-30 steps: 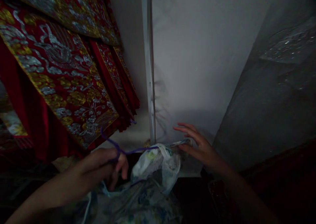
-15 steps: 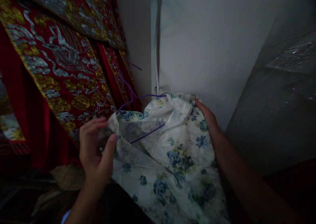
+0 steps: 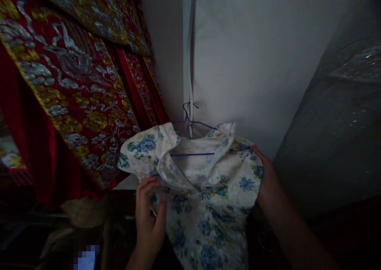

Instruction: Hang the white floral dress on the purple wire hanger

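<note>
A white dress (image 3: 208, 218) with blue flowers and a stand-up collar hangs on a thin purple hanger (image 3: 193, 154). The hanger's hook is up at a white strip in the wall corner, beside a small dark peg. At the dress's left side, just below the sleeve, is my left hand (image 3: 150, 214), its thumb and fingers apart. My right hand (image 3: 268, 179) is at the edge of the other sleeve, gripping it; most of its fingers are hidden behind the fabric. The dress's front neckline gapes, and its lower part runs out of view.
Red cloth (image 3: 80, 71) with gold and silver embroidery hangs on the left. A pale wall (image 3: 247, 56) stands behind the dress. Grey, shiny plastic sheeting (image 3: 336, 135) covers the right side. Low on the left is a woven, light-brown object (image 3: 86, 212), in shadow.
The hanger's hook has moved right to the strip in the wall corner. The dress has straightened and faces me. My left hand has moved right and down, off the shoulder; my right hand has lowered.
</note>
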`<state>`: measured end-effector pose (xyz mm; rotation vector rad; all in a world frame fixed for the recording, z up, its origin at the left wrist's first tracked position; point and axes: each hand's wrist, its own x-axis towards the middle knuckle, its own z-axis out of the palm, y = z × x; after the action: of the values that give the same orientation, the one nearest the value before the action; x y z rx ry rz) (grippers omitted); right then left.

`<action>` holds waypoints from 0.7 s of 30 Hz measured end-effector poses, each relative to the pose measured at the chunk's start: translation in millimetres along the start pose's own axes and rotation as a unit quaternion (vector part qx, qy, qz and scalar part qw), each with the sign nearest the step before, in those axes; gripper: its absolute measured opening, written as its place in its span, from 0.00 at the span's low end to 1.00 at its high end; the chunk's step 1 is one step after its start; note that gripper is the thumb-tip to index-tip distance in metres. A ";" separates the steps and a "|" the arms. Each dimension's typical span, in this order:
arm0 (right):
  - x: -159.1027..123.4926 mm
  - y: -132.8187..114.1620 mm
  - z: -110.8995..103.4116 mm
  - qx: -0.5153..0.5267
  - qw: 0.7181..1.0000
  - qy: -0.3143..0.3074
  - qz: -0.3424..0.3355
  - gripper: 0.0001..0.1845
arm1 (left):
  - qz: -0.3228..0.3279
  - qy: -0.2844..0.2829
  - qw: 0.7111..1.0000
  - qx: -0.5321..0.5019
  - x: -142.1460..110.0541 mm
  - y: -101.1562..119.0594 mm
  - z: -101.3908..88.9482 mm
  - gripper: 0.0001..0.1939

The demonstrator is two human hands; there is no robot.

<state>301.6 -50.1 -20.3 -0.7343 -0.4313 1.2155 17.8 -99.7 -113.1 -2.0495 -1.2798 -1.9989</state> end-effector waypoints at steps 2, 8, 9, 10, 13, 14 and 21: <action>-8.1 5.2 -9.4 0.019 0.996 0.058 0.068 0.19 | -0.052 0.007 0.998 -0.027 -13.6 0.2 12.8 0.16; -16.3 25.0 -27.0 0.045 0.998 0.031 0.021 0.14 | -0.234 0.012 0.961 -0.148 0.0 5.2 52.5 0.24; -13.4 25.1 -29.6 0.033 0.999 0.038 0.003 0.14 | -0.246 0.012 0.954 -0.170 10.6 3.7 54.2 0.21; -10.0 23.9 -32.5 0.012 0.999 0.046 -0.022 0.13 | -0.258 0.013 0.948 -0.187 21.5 1.8 54.1 0.19; -2.4 19.1 -45.3 -0.094 0.981 0.072 -0.152 0.13 | -0.297 0.005 0.930 -0.218 43.3 -0.4 46.6 0.15; -2.7 19.6 -51.4 -0.131 0.966 0.086 -0.207 0.16 | -0.304 0.007 0.927 -0.220 44.3 1.2 43.5 0.15; -50.2 97.2 -86.0 -0.264 0.897 0.183 -0.303 0.14 | -0.331 -0.020 0.915 -0.229 13.0 25.1 33.9 0.20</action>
<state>276.2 -105.5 -145.5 -1.1609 -0.6255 0.3466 57.5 -91.8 -95.6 -1.9928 -1.8569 -2.7810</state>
